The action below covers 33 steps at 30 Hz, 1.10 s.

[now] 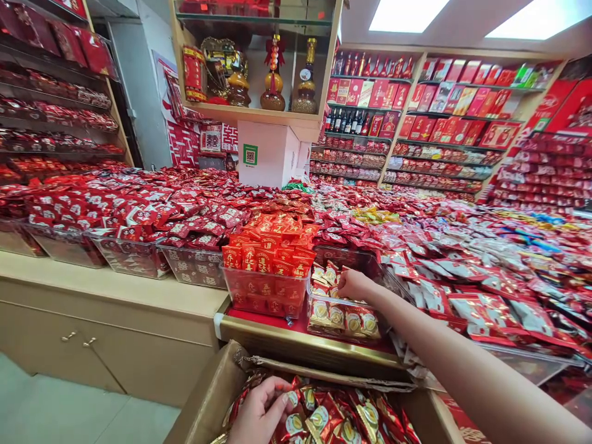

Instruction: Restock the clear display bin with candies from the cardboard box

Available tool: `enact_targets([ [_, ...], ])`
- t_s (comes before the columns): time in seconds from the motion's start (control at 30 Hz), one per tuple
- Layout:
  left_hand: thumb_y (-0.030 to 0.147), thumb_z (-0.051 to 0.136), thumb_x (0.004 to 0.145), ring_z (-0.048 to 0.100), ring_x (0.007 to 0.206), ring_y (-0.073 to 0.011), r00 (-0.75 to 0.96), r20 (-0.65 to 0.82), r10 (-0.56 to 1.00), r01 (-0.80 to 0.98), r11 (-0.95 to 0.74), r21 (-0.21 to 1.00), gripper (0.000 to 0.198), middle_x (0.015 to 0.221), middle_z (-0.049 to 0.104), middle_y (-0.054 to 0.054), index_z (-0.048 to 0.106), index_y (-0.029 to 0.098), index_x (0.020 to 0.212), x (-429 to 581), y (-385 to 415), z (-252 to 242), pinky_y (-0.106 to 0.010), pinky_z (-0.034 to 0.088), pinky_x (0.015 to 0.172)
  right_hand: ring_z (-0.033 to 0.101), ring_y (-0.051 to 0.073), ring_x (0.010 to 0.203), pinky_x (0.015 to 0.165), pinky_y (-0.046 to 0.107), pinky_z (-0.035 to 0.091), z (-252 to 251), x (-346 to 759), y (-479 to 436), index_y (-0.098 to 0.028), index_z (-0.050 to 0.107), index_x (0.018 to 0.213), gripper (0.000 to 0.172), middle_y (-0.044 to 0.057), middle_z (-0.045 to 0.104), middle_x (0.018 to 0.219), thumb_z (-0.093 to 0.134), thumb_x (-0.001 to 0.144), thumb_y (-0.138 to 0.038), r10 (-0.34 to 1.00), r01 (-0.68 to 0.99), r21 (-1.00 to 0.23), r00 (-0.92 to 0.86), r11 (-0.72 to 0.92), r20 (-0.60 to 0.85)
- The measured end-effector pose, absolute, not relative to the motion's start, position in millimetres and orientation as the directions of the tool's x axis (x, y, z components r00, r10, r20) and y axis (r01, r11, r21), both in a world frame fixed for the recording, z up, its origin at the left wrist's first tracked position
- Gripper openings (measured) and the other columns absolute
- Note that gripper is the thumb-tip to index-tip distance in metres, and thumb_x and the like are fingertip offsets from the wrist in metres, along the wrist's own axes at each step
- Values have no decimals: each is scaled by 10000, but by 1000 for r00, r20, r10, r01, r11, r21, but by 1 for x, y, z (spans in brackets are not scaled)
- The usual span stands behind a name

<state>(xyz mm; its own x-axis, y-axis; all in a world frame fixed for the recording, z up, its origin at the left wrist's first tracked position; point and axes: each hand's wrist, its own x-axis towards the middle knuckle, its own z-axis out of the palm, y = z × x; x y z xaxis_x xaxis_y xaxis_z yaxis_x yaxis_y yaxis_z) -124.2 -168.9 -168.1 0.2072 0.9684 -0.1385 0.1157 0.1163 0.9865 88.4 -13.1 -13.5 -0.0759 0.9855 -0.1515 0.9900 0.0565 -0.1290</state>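
Observation:
My left hand (259,409) is low in the open cardboard box (203,394), its thumb and fingers closed on a red-and-gold wrapped candy (293,398). Many loose candies in the same wrappers (326,419) lie around it. My right hand (357,285) reaches into a clear plastic bin (340,301) partly filled with gold-and-red wrapped candies (354,322). Its fingers are curled together just above the candies; the fingertips face away, so whatever they hold cannot be made out.
A clear bin heaped with orange-red packets (268,262) stands directly left of the right hand's bin. Both rest on a gold-edged ledge (263,330) above the box. More candy bins (132,253) line the cream counter (115,290). A display cabinet (259,117) overhangs the back.

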Motion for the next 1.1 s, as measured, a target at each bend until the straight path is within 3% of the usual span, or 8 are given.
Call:
enact_targets([
  [0.17,379,501,702,520,584,-130,242,-185,952,134,157,979,237,653,588,9,522,179,828,-122,-171,-172,-232,405,555,569,113,640,489,167,361,-12,90,-11,-161,648,764,163,25,656,732,572,620,-172,985,986,-147,-95,74,-141],
  [0.37,360,474,726,523,587,-125,288,-172,942,194,118,974,218,659,587,-1,511,171,829,-124,-169,-184,-231,412,564,579,157,726,548,198,381,-13,87,-6,-142,642,753,156,64,653,798,597,611,-185,989,990,-109,-99,87,-111],
  [1.1,324,461,726,508,547,-115,428,-237,872,342,86,936,170,628,590,4,505,168,778,-124,-167,-195,-206,374,523,572,128,594,491,197,383,-17,84,-4,-136,619,884,221,72,650,768,492,705,-164,967,980,-196,-94,47,-238],
])
